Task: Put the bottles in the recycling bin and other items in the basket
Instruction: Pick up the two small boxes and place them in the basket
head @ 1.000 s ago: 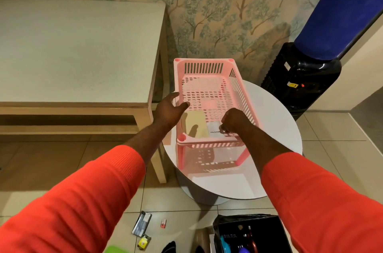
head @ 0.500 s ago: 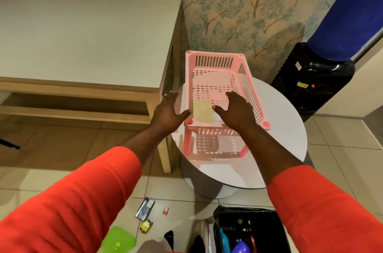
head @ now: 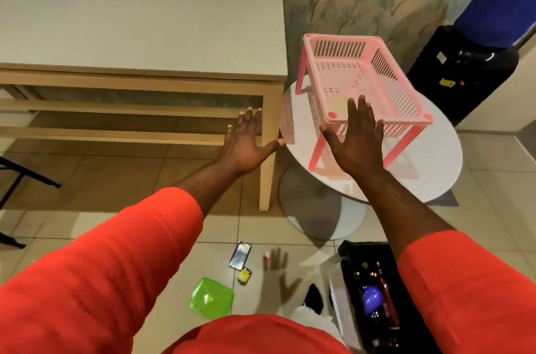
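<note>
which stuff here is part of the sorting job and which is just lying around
Job: pink basket, black bin, green lid, flat silver item, yellow item, tiny red item.
Just there: wooden table, round white table, water dispenser.

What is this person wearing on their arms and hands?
Both arms wear bright orange-red, finely ribbed knit sleeves, the left sleeve and right sleeve ending partway along the forearm. The left hand and right hand are bare: no gloves, rings or watch visible.
</note>
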